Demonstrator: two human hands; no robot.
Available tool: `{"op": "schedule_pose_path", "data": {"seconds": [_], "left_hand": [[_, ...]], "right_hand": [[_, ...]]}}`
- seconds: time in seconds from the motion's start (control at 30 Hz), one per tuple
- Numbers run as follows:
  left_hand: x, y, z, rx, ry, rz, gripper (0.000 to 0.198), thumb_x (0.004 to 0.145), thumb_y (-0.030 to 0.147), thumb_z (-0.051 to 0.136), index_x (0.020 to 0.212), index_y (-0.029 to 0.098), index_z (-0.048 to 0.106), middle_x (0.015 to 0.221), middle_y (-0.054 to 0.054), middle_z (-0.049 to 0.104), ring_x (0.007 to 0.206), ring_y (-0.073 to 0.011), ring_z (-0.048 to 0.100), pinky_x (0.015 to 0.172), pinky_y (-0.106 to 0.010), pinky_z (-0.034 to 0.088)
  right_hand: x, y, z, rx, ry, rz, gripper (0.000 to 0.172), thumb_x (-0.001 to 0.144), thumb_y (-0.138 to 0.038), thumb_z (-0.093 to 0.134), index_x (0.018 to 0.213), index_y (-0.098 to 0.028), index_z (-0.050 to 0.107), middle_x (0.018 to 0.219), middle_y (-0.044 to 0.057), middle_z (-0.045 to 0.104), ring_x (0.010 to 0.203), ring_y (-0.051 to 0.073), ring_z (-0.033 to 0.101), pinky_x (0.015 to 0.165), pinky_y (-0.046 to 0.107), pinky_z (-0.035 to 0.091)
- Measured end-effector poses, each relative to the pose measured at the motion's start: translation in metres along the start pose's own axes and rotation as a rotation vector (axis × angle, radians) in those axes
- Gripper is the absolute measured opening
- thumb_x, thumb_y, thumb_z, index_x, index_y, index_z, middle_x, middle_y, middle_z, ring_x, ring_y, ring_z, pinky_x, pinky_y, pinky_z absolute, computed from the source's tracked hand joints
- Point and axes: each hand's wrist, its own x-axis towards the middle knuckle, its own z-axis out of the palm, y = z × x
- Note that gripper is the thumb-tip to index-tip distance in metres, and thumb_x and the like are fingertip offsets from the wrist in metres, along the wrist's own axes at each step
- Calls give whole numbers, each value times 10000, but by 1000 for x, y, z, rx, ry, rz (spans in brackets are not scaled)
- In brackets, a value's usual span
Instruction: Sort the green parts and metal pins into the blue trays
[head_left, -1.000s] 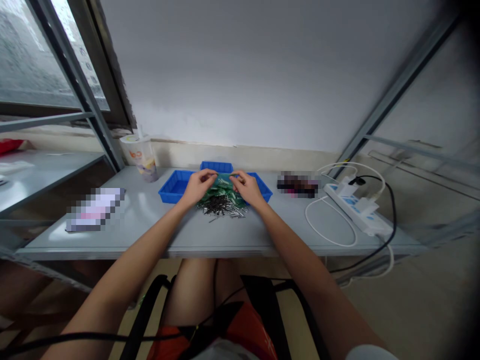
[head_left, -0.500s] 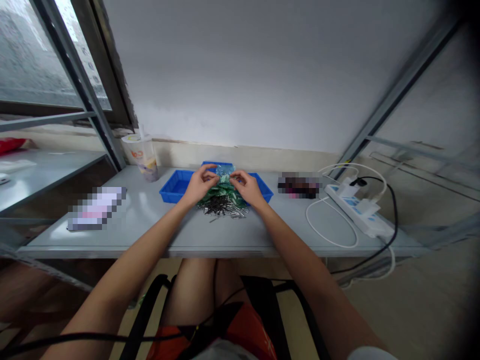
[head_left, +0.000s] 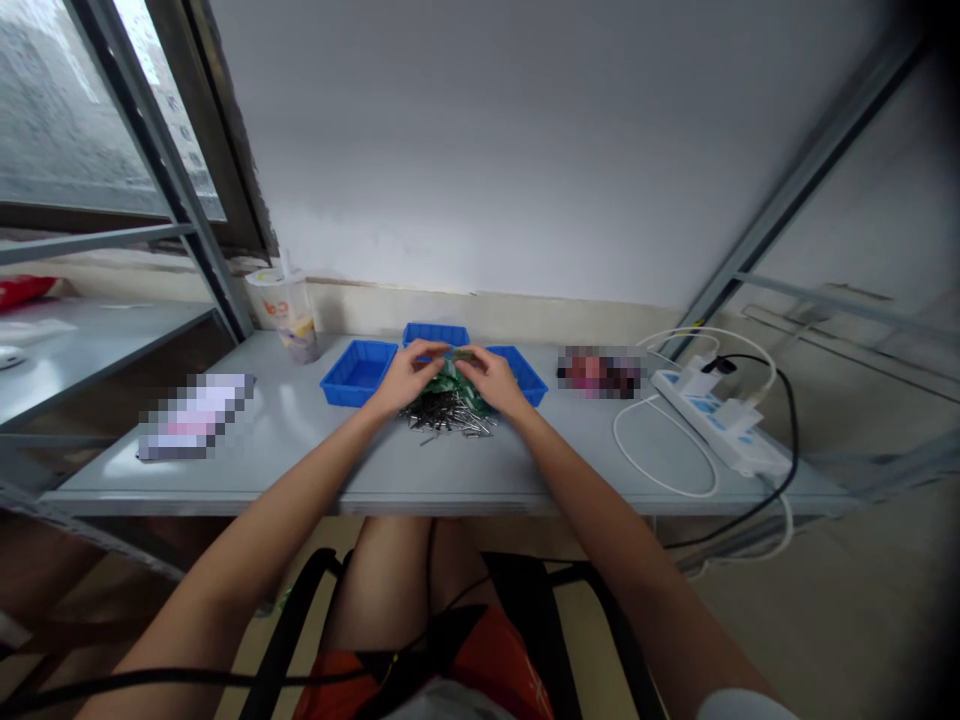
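My left hand and my right hand meet over a heap at the middle of the table. Their fingers are closed on a small clear plastic bag, mostly hidden behind the fingertips. Just below the hands lies a pile of green pieces, like small packets. In front of it, loose thin metal pins spread toward me; their exact kind is too small to tell. A blue tray stands left of my left hand, and a second blue tray is partly behind my right hand.
Behind the hands is a third blue tray. At left are a plastic drink cup with a straw and a blurred-out phone-like object. To the right lie a pixelated item, a white power strip and looping cables.
Both hands have drawn closer together, and the bag that stood up between them is now lower and mostly covered by fingers. The trays and pile look the same.
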Motion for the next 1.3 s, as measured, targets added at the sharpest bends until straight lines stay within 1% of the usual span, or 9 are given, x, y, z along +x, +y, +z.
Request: {"op": "schedule_pose_path", "data": {"seconds": [0.1,0.27,0.43,0.57,0.7,0.9,1.0,1.1,1.3], "left_hand": [[3,-4,-3,-7,132,-69,398,743,342,630,1098,168,587,1000,-74,626,876,-183,584,746,-303,479],[4,-5,-5,-41,41,-118,253,744,387,624,817,146,638,675,-13,614,617,-139,551,611,-275,457],[2,-1,-2,-71,60,-120,254,721,386,650,798,143,642,662,-14,621,600,-147,564,612,-294,472],[2,-2,-2,-79,51,-125,276,719,404,649,814,146,644,657,-11,621,605,-150,571,620,-295,479],[3,-4,-4,-18,70,-47,241,743,388,634,821,164,672,795,-40,654,745,-171,593,714,-311,484],[4,-2,-7,51,126,21,215,765,337,622,885,185,717,901,-63,649,891,-190,582,837,-336,454],[3,-2,-4,-67,70,-104,325,790,414,587,981,174,693,934,-64,675,858,-198,602,789,-342,483],[2,-3,-1,-224,33,-204,360,757,460,612,914,146,689,887,-58,687,792,-191,619,731,-329,508],[4,-2,0,-276,105,-164,235,656,302,711,797,145,607,656,13,617,592,-122,589,623,-276,512]], "right_hand": [[1,3,0,85,19,43,245,788,-357,563,957,-189,618,864,23,662,744,152,609,707,307,503],[3,6,-1,143,28,78,241,766,-370,583,924,-192,619,792,8,646,647,135,585,610,276,495],[4,6,-4,16,128,35,221,751,-390,610,866,-201,624,799,9,636,737,149,586,672,277,479],[3,4,-7,-129,200,21,232,743,-415,625,825,-198,623,652,-18,558,617,132,526,613,263,443],[2,2,-6,33,97,110,266,795,-468,550,879,-218,589,564,-47,516,534,125,522,514,244,437],[2,-3,-4,207,54,101,301,821,-499,487,911,-219,550,836,25,643,855,193,629,622,299,533],[2,-4,-5,159,75,76,261,801,-456,519,888,-213,554,869,27,627,836,179,616,639,302,534],[2,-3,-5,209,84,64,200,759,-386,574,834,-201,564,855,22,615,791,164,603,630,288,522],[2,1,-3,258,59,63,110,751,-290,588,807,-196,576,744,-2,598,716,150,603,633,278,487]]}}
